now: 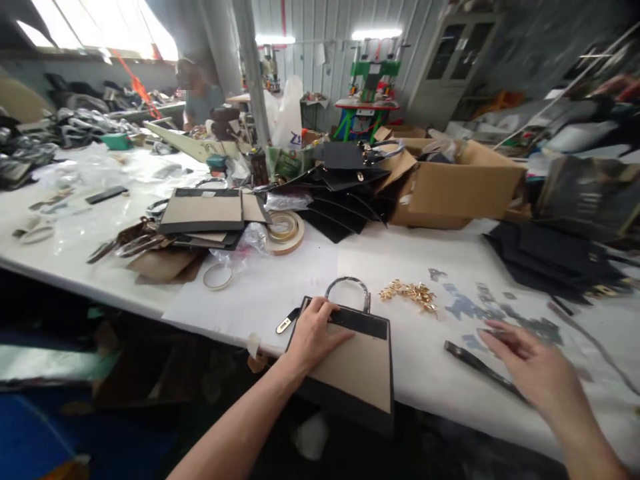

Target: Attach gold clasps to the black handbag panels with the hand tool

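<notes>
My left hand (315, 337) presses on a handbag panel (360, 367), fingers bent over its upper left part and thumb stretched across the beige board. The panel has a dark border and overhangs the table's front edge. Its curved handle (349, 283) points away from me. By its left corner lies a dark strap with a gold metal plate (287, 324). My right hand (537, 367), slightly blurred, hovers at the right with thumb and forefinger brought together; anything between them is too small to make out. Beneath it lies a dark flat tool (483, 368). Small flat metal pieces (543, 328) lie beyond the fingers.
Gold-coloured fasteners (413, 295) lie in a pile beyond the panel. Tape rolls (286, 233) and stacked bag panels (203, 210) stand further left. Behind are black bag pieces (345, 207) and a cardboard box (455, 190). More black pieces (545, 257) lie right. A person (200, 97) is far back.
</notes>
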`<state>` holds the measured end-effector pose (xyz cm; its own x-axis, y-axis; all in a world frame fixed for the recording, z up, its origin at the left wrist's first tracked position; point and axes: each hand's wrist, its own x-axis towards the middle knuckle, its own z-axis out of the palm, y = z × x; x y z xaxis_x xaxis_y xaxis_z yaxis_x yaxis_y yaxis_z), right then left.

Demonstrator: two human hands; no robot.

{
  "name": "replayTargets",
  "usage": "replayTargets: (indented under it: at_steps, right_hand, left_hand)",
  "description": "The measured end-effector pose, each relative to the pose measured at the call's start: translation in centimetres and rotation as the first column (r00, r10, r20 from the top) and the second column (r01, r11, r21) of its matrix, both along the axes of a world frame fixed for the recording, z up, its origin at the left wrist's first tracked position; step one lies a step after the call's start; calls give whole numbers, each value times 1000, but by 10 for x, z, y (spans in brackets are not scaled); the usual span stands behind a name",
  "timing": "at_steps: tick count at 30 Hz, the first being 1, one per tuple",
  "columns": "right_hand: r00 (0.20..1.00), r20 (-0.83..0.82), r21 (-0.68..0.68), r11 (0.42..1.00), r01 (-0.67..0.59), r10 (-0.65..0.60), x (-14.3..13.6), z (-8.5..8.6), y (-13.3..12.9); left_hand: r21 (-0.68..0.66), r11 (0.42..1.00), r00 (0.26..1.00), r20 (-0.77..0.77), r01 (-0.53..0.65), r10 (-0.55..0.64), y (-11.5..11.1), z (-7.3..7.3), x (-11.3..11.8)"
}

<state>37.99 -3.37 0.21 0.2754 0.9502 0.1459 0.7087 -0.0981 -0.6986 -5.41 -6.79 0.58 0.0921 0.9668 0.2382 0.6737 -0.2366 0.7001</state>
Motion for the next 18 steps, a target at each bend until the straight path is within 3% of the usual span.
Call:
replayTargets:
  at_steps: [3, 5, 7, 9, 13, 18]
  right_hand:
    - [946, -321, -111, 991, -79, 39, -85, 24, -13]
    - [797, -586, -136, 952, -274, 146, -144, 31, -20]
    - [697, -685, -126, 909, -398, 210, -193, 30, -22]
    - [677, -683, -125, 870, -478, 274, -226, 26, -19]
    - [738, -581, -122, 859, -497, 344, -253, 16, -12]
    - [751, -577, -162, 857, -489, 319, -249, 6, -7]
  left_hand:
    - [17, 1000, 1000, 16, 5, -5, -3, -1, 0]
    - [37, 999, 999, 36, 10, -11, -4, -4, 0]
    - [75, 997, 1000, 31, -1, -1, -6, -7, 1]
    - [122, 992, 1000, 2, -21, 21, -7, -9, 1]
    - [166, 984, 993, -89, -60, 76, -10, -11, 3]
    - [157, 985, 991, -92, -77, 93, -11, -10, 2]
